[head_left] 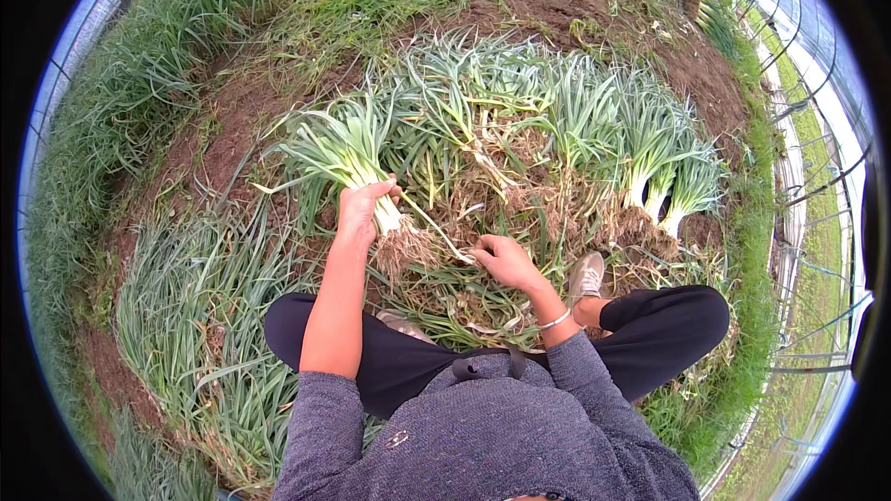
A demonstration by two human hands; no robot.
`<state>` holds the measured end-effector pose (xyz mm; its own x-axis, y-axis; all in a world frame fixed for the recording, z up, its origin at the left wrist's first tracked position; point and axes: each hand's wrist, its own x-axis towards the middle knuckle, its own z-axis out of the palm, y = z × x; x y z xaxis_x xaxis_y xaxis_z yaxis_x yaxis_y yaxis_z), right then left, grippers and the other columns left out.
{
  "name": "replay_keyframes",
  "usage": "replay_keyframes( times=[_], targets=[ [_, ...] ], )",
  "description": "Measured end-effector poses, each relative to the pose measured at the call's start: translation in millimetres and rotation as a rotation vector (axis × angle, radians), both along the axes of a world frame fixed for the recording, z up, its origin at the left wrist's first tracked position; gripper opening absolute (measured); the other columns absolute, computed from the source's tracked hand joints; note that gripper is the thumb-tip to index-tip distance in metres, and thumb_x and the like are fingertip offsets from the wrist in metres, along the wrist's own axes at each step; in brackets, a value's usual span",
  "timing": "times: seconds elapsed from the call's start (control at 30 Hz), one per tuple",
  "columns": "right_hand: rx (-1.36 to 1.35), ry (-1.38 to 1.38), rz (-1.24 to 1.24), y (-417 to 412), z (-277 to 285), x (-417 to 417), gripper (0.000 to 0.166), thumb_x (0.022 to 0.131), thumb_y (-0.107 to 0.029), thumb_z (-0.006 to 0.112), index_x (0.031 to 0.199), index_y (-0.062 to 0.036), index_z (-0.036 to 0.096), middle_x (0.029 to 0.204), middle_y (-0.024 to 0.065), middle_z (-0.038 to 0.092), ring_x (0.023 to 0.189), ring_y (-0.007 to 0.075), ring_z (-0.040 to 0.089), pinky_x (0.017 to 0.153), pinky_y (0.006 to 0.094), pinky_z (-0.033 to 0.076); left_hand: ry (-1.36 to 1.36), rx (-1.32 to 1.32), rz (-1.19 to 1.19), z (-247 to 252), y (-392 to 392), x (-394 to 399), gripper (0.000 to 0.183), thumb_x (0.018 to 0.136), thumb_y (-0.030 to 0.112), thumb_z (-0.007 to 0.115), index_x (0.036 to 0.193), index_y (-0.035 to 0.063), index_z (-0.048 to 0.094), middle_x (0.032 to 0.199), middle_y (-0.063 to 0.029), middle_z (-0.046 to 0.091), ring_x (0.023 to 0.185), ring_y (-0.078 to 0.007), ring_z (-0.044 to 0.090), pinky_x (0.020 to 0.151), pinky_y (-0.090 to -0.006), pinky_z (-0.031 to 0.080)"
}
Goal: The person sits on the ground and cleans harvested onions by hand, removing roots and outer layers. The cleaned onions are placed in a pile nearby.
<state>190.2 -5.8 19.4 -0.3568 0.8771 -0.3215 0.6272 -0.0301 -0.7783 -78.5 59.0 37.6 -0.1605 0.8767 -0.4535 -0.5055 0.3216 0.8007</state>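
My left hand [362, 205] is closed around a bunch of leeks [357, 153], whose leaves fan out up and to the left. Brown roots hang from the pale stems below that hand. My right hand [498, 257] pinches the lower end of a single thin pale stalk [435, 226], which slants up to the bunch. Beyond both hands lies a broad pile of uprooted leeks [480, 83]. Several leek bundles [651, 188] with white stems and earthy roots lie at the right of the pile.
More uprooted leeks [230, 334] cover the ground at my left. Bare soil [230, 146] and tall green plants [167, 49] are farther left. A strip of grass [755, 278] and the plastic tunnel wall [814, 174] run along the right. My shoe [588, 275] stands near the roots.
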Motion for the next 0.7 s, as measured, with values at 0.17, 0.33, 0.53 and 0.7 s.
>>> replay_keyframes(
  times=[0.17, 0.33, 0.53, 0.7],
  targets=[
    [0.464, -0.058, -0.218, 33.4, 18.6, -3.2, 0.02, 0.082, -0.016, 0.059, 0.096, -0.0018, 0.057, 0.092, 0.0153, 0.057, 0.087, 0.0324, 0.058, 0.076, 0.0425, 0.047, 0.411, 0.043, 0.089, 34.8, -0.1, -18.5, 0.017, 0.072, -0.008, 0.061, 0.088, -0.0095, 0.057, 0.073, -0.015, 0.063, 0.059, -0.0217, 0.064, 0.052, -0.0301, 0.053],
    [0.876, -0.317, -0.175, 112.7, 17.8, -33.9, 0.019, 0.078, -0.012, 0.06, 0.094, -0.0017, 0.058, 0.087, 0.0143, 0.056, 0.084, 0.0325, 0.055, 0.074, 0.0432, 0.047, 0.153, 0.021, 0.077, 31.4, 2.6, -21.0, 0.02, 0.071, -0.009, 0.059, 0.091, -0.0096, 0.057, 0.073, -0.0163, 0.062, 0.057, -0.0211, 0.061, 0.052, -0.03, 0.051],
    [0.859, -0.546, -0.134, 152.6, -12.9, -44.1, 0.011, 0.072, -0.016, 0.065, 0.078, -0.0068, 0.065, 0.083, 0.0131, 0.056, 0.088, 0.0296, 0.055, 0.071, 0.0398, 0.047, 0.031, 0.03, 0.147, 7.1, 9.2, -43.1, 0.025, 0.073, -0.009, 0.055, 0.097, -0.0075, 0.054, 0.088, -0.018, 0.063, 0.063, -0.0211, 0.062, 0.054, -0.0302, 0.051],
    [0.535, -0.036, -0.026, 104.8, 7.2, -46.2, 0.026, 0.077, -0.033, 0.067, 0.084, -0.0076, 0.067, 0.083, 0.0128, 0.059, 0.084, 0.0307, 0.059, 0.075, 0.042, 0.047, -0.119, -0.008, 0.116, 2.4, 10.7, -46.8, 0.024, 0.076, -0.007, 0.055, 0.1, -0.0076, 0.053, 0.091, -0.0183, 0.064, 0.064, -0.0195, 0.061, 0.055, -0.0299, 0.051]
  ],
)
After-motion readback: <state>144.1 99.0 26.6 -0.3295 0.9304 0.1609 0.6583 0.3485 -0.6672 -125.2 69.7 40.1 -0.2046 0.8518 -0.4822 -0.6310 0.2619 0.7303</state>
